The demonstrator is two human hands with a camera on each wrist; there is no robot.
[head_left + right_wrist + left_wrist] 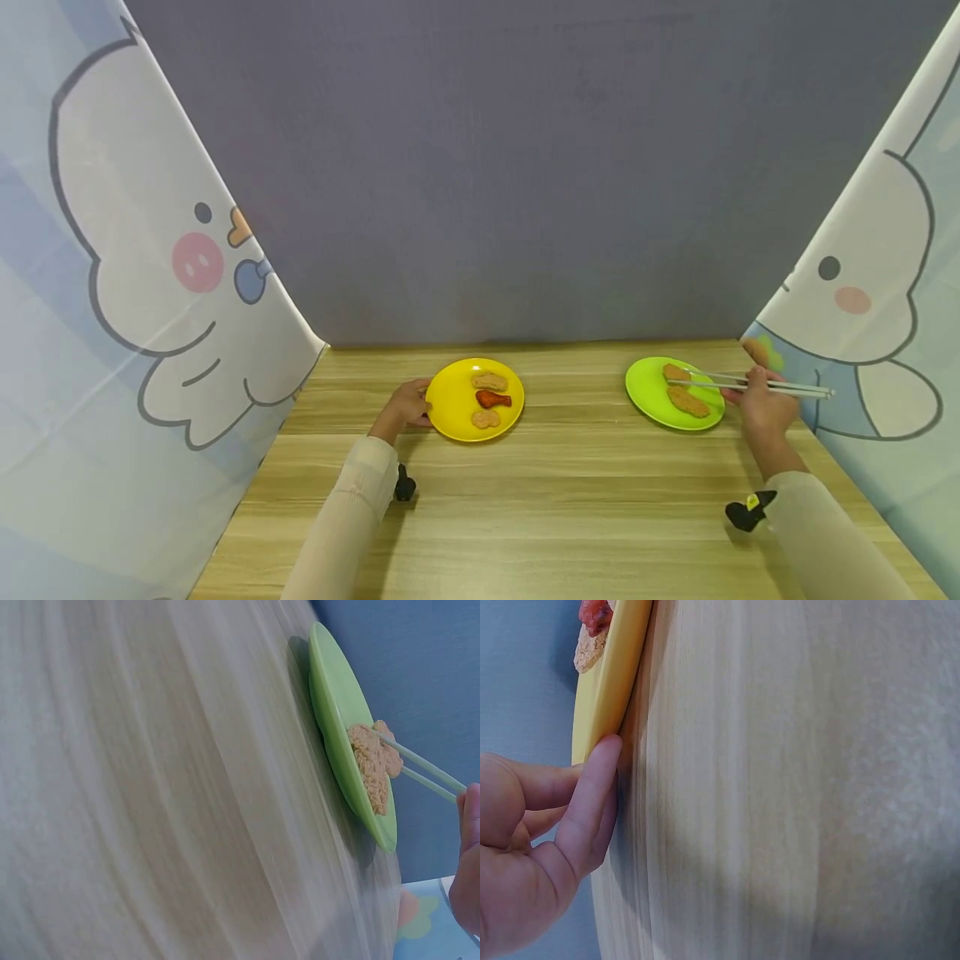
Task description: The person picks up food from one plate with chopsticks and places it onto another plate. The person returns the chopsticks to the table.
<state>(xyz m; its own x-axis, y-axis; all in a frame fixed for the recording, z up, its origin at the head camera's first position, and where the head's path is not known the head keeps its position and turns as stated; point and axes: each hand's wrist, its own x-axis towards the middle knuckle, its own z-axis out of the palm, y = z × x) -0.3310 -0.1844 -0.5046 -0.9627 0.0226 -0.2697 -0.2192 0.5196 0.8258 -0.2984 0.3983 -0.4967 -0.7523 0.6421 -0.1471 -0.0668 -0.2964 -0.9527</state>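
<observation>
Right now my right hand (765, 406) is pinching pale slim chopsticks (757, 384) over the breaded piece (677, 372) at twelve o'clock on the round green plate (651, 400); my left hand (406, 407) (fingers loosely curled) is steadying the round yellow plate (450, 408). Next, I judge, a firm squeeze.

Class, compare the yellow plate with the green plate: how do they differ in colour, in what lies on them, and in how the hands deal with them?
The yellow plate carries three food pieces, one red; the green plate carries two, both tan. The left hand touches the yellow plate's rim; the right hand holds chopsticks over the green plate. Both are round and lie flat on the wooden table.
</observation>
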